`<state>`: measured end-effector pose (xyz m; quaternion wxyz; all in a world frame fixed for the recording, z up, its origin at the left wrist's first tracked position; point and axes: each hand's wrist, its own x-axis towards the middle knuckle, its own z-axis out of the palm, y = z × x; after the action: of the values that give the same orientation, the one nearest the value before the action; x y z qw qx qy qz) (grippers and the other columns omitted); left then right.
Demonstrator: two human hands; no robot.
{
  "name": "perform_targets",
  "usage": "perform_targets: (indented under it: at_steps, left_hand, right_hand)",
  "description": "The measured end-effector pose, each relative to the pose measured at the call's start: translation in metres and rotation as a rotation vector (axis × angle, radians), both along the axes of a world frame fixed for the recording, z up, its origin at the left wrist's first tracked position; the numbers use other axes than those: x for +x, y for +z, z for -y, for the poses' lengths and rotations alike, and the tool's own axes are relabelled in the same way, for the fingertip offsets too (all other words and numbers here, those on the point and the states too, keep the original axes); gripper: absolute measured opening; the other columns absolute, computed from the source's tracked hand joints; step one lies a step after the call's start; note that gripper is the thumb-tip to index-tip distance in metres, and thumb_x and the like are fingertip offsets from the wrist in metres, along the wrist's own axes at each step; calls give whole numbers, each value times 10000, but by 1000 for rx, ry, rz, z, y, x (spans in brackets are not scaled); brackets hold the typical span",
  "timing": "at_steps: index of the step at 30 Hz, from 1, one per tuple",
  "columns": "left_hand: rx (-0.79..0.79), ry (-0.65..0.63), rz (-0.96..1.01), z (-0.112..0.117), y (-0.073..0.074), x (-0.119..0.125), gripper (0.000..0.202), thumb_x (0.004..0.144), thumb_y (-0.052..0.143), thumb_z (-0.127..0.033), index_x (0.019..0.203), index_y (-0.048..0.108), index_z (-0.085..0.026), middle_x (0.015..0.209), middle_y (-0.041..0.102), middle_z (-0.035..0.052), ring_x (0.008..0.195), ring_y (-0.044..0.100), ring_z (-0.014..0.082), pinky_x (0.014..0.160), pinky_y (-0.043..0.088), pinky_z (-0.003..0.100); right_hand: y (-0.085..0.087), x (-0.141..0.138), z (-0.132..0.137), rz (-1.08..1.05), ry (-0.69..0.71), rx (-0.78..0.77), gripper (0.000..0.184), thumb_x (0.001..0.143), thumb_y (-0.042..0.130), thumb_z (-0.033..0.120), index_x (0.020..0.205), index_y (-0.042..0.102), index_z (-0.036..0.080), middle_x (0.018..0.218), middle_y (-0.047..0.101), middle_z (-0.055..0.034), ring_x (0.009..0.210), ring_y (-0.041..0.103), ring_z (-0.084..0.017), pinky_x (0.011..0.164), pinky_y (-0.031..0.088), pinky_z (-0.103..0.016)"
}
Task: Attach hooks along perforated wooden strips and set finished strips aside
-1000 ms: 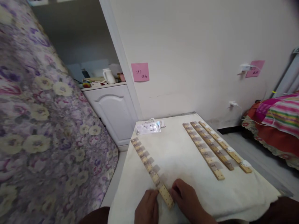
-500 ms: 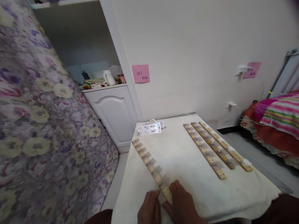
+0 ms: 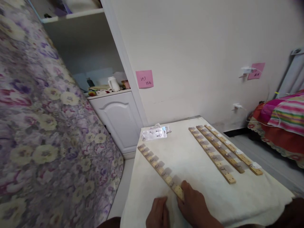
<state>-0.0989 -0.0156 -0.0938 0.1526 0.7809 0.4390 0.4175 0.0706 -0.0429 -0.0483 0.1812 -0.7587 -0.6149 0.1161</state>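
Observation:
A narrow wooden strip (image 3: 158, 169) with small metal pieces and clear tabs along it lies slantwise on the cloth-covered table (image 3: 152, 186). My right hand (image 3: 193, 202) is closed round its near end, thumb and fingers at the sides. My left hand (image 3: 157, 212) rests on the cloth just left of that end, apart from the strip. Its fingers are curled in, and nothing shows in them. On the right lie three similar strips side by side: a near one (image 3: 211, 155), a middle one (image 3: 220, 148) and an outer one (image 3: 234, 149), which carries white tabs.
Clear plastic packaging (image 3: 155, 133) lies at the table's far left corner. Behind stand a wall and a white cabinet (image 3: 118, 118) with a white jug (image 3: 113, 84) on its ledge. A floral curtain (image 3: 59, 126) hangs at left, and a bed (image 3: 282, 123) stands at right.
The near end of the strip has swung to the right with my right hand. My left hand, beside the strip before, is now farther from it. The view has shifted slightly.

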Motion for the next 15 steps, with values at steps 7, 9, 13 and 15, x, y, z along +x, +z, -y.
perform_targets:
  at_steps: [7,9,13,15]
  left_hand:
    - [42,-10,16,-1,-5,1,278,936,381,-299,993,639,-214,859,657,57,814,650,166,733,548,252]
    - [45,-17,18,-1,-6,1,267,935,386,-282,994,638,-216,854,655,55,809,649,163,731,547,249]
    - [53,-30,13,-2,-8,1,270,935,378,-282,975,637,-217,822,646,49,772,644,157,694,542,234]
    - [65,-27,17,-2,-9,1,271,936,376,-286,974,635,-218,816,646,45,765,644,154,687,540,227]
  right_hand:
    - [-2,5,-5,-6,15,-25,405,831,476,242,1205,531,94,1124,670,-180,942,674,-317,791,484,-398]
    - [-3,6,-7,-6,19,-38,434,845,461,254,1242,512,86,1099,687,-176,936,677,-313,787,485,-391]
    - [-8,8,-8,-24,55,-17,423,859,460,266,1248,508,107,1054,714,-149,909,689,-286,757,486,-343]
    - [-10,9,-6,-25,57,3,410,865,461,270,1241,510,112,1059,715,-146,913,691,-281,757,486,-335]
